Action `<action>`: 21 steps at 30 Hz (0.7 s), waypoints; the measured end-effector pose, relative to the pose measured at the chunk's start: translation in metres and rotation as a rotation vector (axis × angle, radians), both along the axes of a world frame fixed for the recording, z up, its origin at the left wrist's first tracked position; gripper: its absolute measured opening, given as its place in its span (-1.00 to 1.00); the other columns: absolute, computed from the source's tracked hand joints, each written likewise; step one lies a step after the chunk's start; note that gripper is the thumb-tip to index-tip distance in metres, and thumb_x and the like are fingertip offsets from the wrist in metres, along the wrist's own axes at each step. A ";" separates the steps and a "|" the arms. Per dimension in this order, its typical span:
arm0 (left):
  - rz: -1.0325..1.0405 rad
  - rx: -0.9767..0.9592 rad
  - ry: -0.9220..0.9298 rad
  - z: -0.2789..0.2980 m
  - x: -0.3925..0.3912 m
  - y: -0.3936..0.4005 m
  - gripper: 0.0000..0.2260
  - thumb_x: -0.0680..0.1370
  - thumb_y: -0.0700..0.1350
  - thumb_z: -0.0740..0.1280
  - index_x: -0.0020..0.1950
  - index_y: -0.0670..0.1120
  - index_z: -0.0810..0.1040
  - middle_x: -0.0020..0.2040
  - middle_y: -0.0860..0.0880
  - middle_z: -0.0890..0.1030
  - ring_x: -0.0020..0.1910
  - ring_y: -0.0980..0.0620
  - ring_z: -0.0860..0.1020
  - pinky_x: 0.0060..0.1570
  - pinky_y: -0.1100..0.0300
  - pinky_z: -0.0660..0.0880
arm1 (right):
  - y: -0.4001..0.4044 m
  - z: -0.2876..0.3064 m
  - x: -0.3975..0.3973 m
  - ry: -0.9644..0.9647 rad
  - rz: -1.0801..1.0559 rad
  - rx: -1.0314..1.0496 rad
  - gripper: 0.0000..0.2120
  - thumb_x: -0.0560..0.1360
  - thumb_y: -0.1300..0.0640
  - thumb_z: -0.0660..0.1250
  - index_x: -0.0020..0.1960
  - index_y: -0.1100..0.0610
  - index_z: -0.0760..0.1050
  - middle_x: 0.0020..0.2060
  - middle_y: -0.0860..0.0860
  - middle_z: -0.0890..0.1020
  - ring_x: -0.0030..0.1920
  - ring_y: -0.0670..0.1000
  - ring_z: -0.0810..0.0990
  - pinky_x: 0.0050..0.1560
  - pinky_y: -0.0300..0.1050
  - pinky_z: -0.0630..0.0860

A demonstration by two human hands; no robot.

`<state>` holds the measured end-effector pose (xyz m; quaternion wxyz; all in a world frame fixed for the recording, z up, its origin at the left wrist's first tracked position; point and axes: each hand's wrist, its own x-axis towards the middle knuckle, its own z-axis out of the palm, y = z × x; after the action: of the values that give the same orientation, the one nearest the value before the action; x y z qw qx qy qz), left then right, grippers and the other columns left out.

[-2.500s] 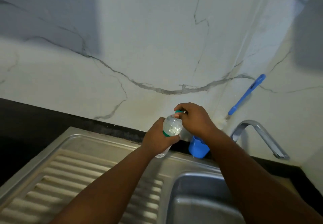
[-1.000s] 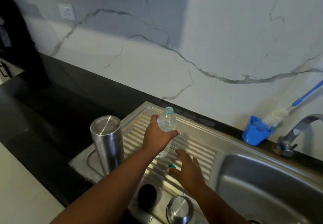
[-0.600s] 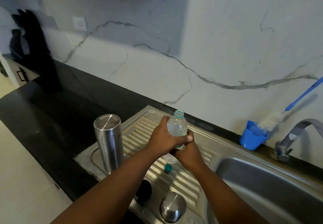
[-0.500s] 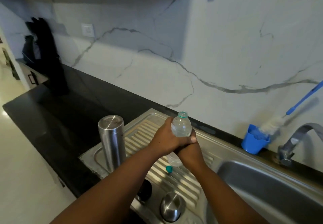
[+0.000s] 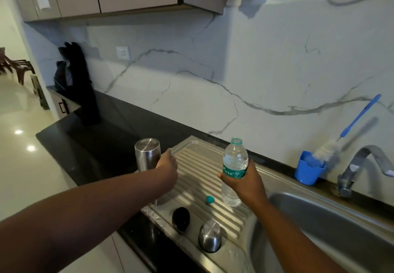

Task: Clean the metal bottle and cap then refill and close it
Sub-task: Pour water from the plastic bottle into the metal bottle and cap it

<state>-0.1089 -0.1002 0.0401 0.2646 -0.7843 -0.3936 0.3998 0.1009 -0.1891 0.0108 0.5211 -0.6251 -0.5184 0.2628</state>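
The metal bottle (image 5: 147, 154) stands upright at the left end of the steel draining board (image 5: 198, 166). My left hand (image 5: 167, 169) is right against its right side; its fingers are hidden, so a grip cannot be made out. My right hand (image 5: 245, 185) holds a clear plastic water bottle (image 5: 234, 162) with a green label, uncapped and upright above the board. That bottle's small teal cap (image 5: 210, 199) lies on the ridges below it. The round metal cap (image 5: 210, 236) and a black round piece (image 5: 180, 218) sit at the board's front edge.
The sink basin (image 5: 332, 230) is at the right, with the tap (image 5: 362, 164) behind it. A blue cup (image 5: 308, 170) holding a blue-handled bottle brush (image 5: 349, 127) stands by the wall. A black countertop (image 5: 96, 140) extends left; a dark bag (image 5: 78, 85) stands on it.
My left hand has let go of the plastic bottle and moved left to the metal bottle. My right hand alone now holds the plastic bottle. The view has tilted upward.
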 end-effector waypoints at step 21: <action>0.046 -0.773 -1.626 0.075 0.065 0.019 -0.33 0.04 0.13 0.53 0.11 0.09 0.41 -0.01 0.06 0.61 -0.13 0.15 0.62 -0.20 0.25 0.53 | -0.129 0.070 0.100 -0.092 -0.350 -0.030 -0.35 0.20 0.20 0.62 0.18 -0.09 0.41 -0.04 -0.11 0.65 -0.04 -0.13 0.65 -0.03 -0.15 0.60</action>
<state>-0.0438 -0.0811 0.1146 -0.3860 -0.8512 -0.3129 -0.1688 0.2008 -0.3181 0.0812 0.5251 -0.7248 -0.4211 0.1468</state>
